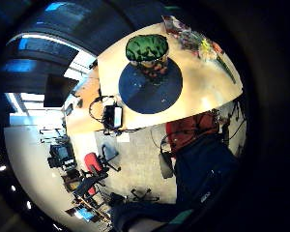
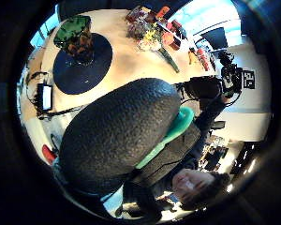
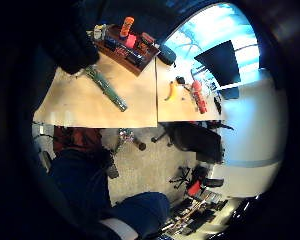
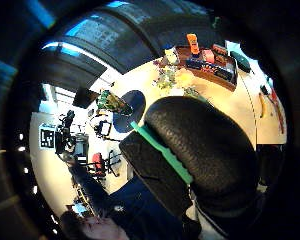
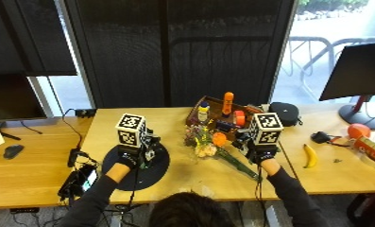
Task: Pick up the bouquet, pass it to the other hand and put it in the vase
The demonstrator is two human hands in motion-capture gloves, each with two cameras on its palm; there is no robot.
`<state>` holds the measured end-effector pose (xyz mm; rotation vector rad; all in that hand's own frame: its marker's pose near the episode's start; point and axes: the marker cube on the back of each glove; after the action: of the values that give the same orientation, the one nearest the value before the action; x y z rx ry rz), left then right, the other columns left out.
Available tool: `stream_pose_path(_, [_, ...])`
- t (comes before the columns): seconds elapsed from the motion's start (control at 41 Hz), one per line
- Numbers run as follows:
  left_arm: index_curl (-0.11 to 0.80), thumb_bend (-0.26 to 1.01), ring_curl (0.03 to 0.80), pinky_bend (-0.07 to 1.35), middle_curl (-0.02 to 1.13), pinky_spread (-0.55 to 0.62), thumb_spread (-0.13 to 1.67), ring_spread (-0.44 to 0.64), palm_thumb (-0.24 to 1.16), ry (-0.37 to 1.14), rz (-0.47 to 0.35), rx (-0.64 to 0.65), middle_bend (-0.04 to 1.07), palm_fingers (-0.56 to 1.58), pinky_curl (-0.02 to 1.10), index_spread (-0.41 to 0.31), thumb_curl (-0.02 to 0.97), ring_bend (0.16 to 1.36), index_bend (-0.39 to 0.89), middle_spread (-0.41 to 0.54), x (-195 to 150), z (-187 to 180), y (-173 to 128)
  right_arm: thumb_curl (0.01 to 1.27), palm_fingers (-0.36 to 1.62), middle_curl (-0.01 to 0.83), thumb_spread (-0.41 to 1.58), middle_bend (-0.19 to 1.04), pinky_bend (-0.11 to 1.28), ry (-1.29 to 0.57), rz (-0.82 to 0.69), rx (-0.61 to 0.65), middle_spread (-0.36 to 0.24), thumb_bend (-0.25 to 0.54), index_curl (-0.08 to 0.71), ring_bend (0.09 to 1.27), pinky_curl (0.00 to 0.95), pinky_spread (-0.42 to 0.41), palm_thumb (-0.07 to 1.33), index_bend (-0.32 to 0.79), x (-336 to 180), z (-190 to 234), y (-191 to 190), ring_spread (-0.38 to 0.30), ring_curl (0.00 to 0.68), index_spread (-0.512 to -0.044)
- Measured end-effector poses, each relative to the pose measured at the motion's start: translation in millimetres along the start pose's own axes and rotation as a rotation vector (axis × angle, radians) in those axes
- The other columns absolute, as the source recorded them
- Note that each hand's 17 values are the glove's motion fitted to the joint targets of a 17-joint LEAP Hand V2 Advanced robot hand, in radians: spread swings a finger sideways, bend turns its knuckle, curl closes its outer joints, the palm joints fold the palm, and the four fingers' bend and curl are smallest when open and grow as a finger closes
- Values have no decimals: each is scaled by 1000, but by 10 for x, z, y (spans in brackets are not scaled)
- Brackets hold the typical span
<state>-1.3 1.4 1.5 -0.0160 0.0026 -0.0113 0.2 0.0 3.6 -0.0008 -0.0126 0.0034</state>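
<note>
The bouquet [image 5: 209, 142] lies on the wooden table, flower heads toward the back and green stems [image 5: 240, 165] pointing at the front right. My right hand [image 5: 260, 153] hovers just right of the stems with nothing in it; the stems [image 3: 106, 87] lie bare on the table below it. My left hand [image 5: 128, 160] hangs over the dark round mat [image 5: 156, 165] and holds nothing. The green vase [image 1: 146, 48] stands on that mat [image 1: 150, 89]; in the outside view my left hand mostly hides it. The left thumb side view shows both vase [image 2: 75, 35] and bouquet [image 2: 152, 40].
A brown tray [image 5: 219, 116] of bottles stands behind the bouquet, with a black case [image 5: 285, 113] to its right. A banana [image 5: 310, 156] and a red can [image 5: 368, 146] lie further right. A device with cables [image 5: 80, 178] sits at the table's left edge.
</note>
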Motion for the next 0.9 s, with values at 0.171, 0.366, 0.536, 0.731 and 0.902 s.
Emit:
stream_pose_path(0.171, [108,-39,175,380,85,312,718,192,-46,12,-9,-23,153,219,155,-28,43,535,157,168,-26,-11,13,62,574,164,825,264,381,-33,-13,12,-99,115,141,470,191,54,217,138,24,64,-4,-33,209,-262])
stream_pose_path(0.366, [165,-45,210,397,129,370,892,234,-53,49,-11,-11,170,185,201,-32,79,571,160,199,-35,40,-13,97,559,224,1042,260,373,-62,-19,10,-130,85,180,467,234,63,223,134,20,184,-156,-33,248,-303])
stream_pose_path(0.536, [202,-48,228,401,163,390,959,251,-57,47,-16,-14,179,169,229,-34,102,585,160,209,-2,139,-13,122,553,264,1130,258,364,-118,-12,-35,-132,57,200,460,258,67,230,129,44,227,-198,-38,268,-315])
stream_pose_path(0.731, [232,-44,240,405,196,400,1002,261,-48,58,24,10,180,151,254,-29,127,593,151,214,128,166,-76,153,550,297,1179,250,354,-193,62,-60,-119,39,215,456,280,68,262,124,219,217,-330,-35,287,-317])
stream_pose_path(0.902, [250,-44,249,407,218,404,1024,264,-46,64,63,34,177,140,271,-28,143,602,153,216,226,157,-203,188,566,319,1180,239,369,-199,160,-128,-77,39,214,472,300,81,332,103,412,213,-478,-34,304,-307])
